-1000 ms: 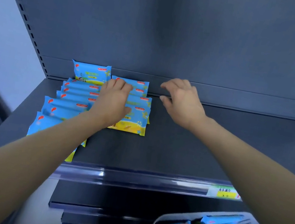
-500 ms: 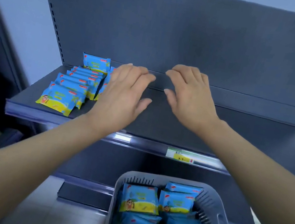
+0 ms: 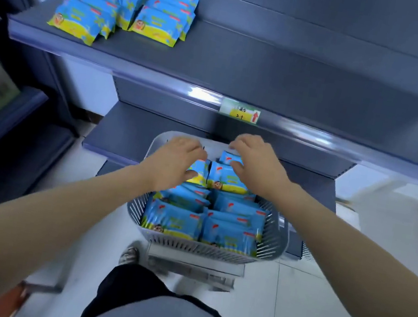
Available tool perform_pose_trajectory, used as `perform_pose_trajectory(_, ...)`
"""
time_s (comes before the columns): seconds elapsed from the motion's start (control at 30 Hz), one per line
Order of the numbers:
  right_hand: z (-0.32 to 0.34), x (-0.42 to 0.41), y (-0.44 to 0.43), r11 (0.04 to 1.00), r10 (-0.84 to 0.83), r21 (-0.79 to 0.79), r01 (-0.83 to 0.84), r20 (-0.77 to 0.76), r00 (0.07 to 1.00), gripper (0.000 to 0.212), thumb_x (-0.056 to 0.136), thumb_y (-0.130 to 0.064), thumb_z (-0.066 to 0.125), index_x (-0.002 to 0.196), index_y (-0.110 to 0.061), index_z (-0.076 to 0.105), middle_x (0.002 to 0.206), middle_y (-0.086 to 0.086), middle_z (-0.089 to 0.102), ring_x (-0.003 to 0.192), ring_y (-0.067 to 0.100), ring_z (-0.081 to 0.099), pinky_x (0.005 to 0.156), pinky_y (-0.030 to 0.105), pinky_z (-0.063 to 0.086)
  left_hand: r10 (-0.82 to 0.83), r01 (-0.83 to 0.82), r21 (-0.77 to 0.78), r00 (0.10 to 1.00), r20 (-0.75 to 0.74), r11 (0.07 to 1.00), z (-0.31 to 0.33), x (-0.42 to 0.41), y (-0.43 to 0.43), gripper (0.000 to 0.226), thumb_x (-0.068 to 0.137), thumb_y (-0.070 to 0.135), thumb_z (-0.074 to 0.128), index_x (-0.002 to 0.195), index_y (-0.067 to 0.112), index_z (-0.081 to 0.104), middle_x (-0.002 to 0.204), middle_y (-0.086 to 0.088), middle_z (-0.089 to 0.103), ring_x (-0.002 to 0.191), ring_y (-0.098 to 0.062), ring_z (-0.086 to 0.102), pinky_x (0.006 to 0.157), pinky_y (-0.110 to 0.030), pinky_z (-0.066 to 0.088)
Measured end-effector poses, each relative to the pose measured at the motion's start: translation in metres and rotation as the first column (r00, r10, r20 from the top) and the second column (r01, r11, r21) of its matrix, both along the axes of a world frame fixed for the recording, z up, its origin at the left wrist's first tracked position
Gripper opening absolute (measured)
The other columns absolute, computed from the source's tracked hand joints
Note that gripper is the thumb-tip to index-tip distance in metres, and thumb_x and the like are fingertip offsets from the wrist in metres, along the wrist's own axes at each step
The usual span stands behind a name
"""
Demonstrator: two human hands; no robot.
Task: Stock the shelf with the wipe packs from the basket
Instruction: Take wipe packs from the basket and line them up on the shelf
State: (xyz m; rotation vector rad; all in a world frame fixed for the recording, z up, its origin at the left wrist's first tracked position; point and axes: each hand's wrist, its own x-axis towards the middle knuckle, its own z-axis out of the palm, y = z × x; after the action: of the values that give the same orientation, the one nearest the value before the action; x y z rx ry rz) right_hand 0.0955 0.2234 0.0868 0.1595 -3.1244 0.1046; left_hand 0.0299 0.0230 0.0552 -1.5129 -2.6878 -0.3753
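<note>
Reaching into the basket (image 3: pixel 202 251) for the next wipe packs (image 3: pixel 229 180) is the step in hand.

Hand state: the left hand (image 3: pixel 173 163) and the right hand (image 3: pixel 257 164) are at the far end of the basket, fingers curled over the rearmost packs. The fingertips are hidden, so it cannot be told whether either grasp is complete.

Location: most packs lie in the basket, below the shelf (image 3: pixel 246 64), in two overlapped columns. The stocked packs (image 3: pixel 156 20) occupy the left end of the shelf in two rows.

Orientation: each pack's long axis runs left to right, across the basket. Printed faces point up and toward the person, with the yellow band on the near edge. The stocked packs lie the same way.

Next move, as judged:
1. Pinch each pack across its short side.
2. Lift it clear of the basket wall.
3. Set it on the bare shelf surface right of the second row, long axis parallel to the shelf front.
</note>
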Motion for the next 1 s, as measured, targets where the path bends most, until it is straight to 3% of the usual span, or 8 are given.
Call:
perform_pose_trajectory(0.13,-0.050,0.020,0.011,0.998,0.001,-0.054,0.019,0.344,0.939,0.037,0.092,-0.024,0.055,0.127,-0.016,0.052,0.131,0.008,0.051,0.122,0.027,0.043,0.099,0.039,0.038,0.047,0.010,-0.262,0.977,0.209,0.965,-0.056,0.011,-0.010,0.047,0.082,0.029,0.068,0.124,0.012,0.053,0.120,-0.007,0.054,0.113,-0.027,0.048,0.096,-0.032,0.030)
perform_pose_trajectory(0.23,-0.079,0.032,0.016,0.999,0.001,-0.044,0.025,0.524,0.852,0.040,0.092,-0.024,0.055,0.130,-0.016,0.050,0.133,0.008,0.050,0.121,0.027,0.046,0.097,0.040,0.042,0.115,-0.013,-0.384,0.963,0.242,0.923,-0.082,0.014,-0.015,0.052,0.079,0.033,0.071,0.124,0.015,0.051,0.121,-0.005,0.055,0.112,-0.025,0.049,0.096,-0.034,0.037)
perform_pose_trajectory(0.43,-0.114,0.040,0.019,0.999,-0.040,0.013,0.042,0.679,0.733,0.041,0.088,-0.024,0.060,0.127,-0.014,0.050,0.127,0.011,0.054,0.109,0.029,0.054,0.087,0.038,0.049,0.155,0.001,-0.572,0.962,0.224,0.820,-0.107,0.017,-0.011,0.047,0.080,0.038,0.068,0.119,0.017,0.053,0.117,-0.003,0.057,0.107,-0.024,0.053,0.093,-0.035,0.039)
perform_pose_trajectory(0.67,-0.127,0.037,0.013,0.999,-0.039,0.055,0.001,0.705,0.708,0.020,0.082,-0.015,0.065,0.097,-0.006,0.057,0.096,0.013,0.057,0.081,0.025,0.052,0.066,0.034,0.043,0.178,0.025,-0.582,0.941,0.289,0.813,-0.114,0.014,-0.010,0.030,0.078,0.036,0.070,0.099,0.021,0.054,0.098,0.003,0.060,0.092,-0.019,0.053,0.091,-0.032,0.028)
perform_pose_trajectory(0.77,-0.123,0.032,0.015,0.999,-0.006,0.031,-0.026,0.747,0.665,0.013,0.079,-0.015,0.067,0.082,-0.006,0.059,0.080,0.010,0.051,0.070,0.023,0.046,0.057,0.031,0.038,0.244,0.024,-0.550,0.879,0.409,0.835,-0.106,0.013,-0.008,0.031,0.074,0.026,0.075,0.083,0.019,0.046,0.085,0.002,0.052,0.079,-0.020,0.045,0.074,-0.028,0.032)
perform_pose_trajectory(0.87,-0.099,0.018,0.025,0.992,0.044,-0.111,0.066,0.769,0.637,0.021,0.076,-0.009,0.069,0.070,-0.010,0.048,0.074,0.009,0.048,0.064,0.020,0.041,0.055,0.028,0.033,0.287,-0.019,-0.473,0.815,0.502,0.881,-0.087,0.006,-0.007,0.031,0.072,0.014,0.075,0.078,0.016,0.045,0.076,0.001,0.048,0.071,-0.020,0.043,0.058,-0.028,0.033)
perform_pose_trajectory(1.0,-0.034,-0.025,0.033,0.981,0.029,-0.165,0.105,0.655,0.755,0.030,0.072,-0.005,0.070,0.065,-0.021,0.045,0.066,-0.005,0.048,0.062,0.016,0.043,0.054,0.025,0.034,0.257,-0.083,-0.374,0.860,0.442,0.924,-0.039,-0.022,-0.009,0.030,0.070,0.018,0.075,0.081,0.018,0.046,0.075,0.003,0.048,0.073,-0.021,0.046,0.055,-0.027,0.029)
